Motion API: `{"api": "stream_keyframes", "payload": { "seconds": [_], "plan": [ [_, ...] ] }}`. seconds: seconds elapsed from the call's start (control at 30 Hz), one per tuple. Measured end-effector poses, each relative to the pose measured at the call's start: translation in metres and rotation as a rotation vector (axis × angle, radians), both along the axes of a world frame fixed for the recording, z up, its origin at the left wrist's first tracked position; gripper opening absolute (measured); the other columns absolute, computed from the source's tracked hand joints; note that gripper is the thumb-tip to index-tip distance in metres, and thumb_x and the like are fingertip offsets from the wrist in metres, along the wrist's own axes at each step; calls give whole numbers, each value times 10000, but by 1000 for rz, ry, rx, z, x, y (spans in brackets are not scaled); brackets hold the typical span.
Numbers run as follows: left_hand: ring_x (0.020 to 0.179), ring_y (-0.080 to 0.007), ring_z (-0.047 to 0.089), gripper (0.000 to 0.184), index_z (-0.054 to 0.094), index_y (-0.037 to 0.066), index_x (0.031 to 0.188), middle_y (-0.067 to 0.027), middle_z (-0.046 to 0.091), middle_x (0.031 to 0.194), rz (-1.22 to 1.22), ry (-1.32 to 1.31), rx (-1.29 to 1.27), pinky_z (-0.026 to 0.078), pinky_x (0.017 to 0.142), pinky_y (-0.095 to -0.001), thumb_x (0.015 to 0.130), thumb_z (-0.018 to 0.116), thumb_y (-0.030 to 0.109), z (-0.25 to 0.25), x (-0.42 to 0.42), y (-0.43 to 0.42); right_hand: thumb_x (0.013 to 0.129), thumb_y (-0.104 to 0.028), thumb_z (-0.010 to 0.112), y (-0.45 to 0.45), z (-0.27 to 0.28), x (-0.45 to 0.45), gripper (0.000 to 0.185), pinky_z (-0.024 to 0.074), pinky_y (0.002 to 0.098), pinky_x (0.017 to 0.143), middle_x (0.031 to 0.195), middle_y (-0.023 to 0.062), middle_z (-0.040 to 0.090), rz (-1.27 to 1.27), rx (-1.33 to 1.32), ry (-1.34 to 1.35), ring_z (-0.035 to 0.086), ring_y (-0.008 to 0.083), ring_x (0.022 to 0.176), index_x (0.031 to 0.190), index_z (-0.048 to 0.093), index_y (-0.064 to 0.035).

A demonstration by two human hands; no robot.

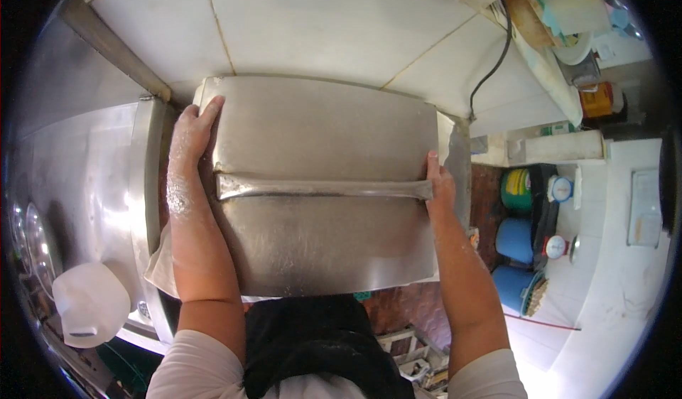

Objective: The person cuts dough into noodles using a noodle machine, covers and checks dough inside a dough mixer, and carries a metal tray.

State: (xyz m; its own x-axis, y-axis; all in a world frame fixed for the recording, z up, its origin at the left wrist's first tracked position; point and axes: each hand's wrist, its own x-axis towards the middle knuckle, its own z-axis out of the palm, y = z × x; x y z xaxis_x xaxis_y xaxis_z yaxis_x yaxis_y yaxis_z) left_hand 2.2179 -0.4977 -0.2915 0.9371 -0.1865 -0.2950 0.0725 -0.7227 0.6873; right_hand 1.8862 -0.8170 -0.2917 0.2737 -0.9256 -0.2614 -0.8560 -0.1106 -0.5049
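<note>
At the centre of the frame, a stainless-steel cover (327, 129) is stretching across the view, its raised crossbar (323, 188) running sideways. The left hand (197, 130) is gripping the upper left edge, while the right hand (442, 186) is clasping the right edge beside the crossbar's end. They're seemingly handling the cover by its sides; shifting it would be calling for an even, two-handed hold.

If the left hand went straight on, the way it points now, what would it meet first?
Probably the white wall beyond the steel cover, whose edge the left hand grips near its far corner. One view gives little depth, so the gap is unclear.
</note>
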Motion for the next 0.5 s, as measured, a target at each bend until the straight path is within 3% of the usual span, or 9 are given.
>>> {"api": "stream_keyframes", "payload": {
  "seconds": [0.07,0.5],
  "plan": [
    [1177,-379,511,850,493,-118,1230,-321,536,1200,-24,47,-18,390,989,-387,778,601,594,5,0,0,858,-701,312,2,1,0,848,402,441,894,1000,294,622,23,-12,-3,568,425,1008,969,660,65],
    [1169,-379,517,849,500,-127,1213,-324,543,1187,6,0,-21,390,983,-389,774,605,592,-10,5,3,843,-711,348,8,10,3,846,409,430,878,957,280,634,24,-35,-12,580,411,981,961,660,66]
  ]
}}
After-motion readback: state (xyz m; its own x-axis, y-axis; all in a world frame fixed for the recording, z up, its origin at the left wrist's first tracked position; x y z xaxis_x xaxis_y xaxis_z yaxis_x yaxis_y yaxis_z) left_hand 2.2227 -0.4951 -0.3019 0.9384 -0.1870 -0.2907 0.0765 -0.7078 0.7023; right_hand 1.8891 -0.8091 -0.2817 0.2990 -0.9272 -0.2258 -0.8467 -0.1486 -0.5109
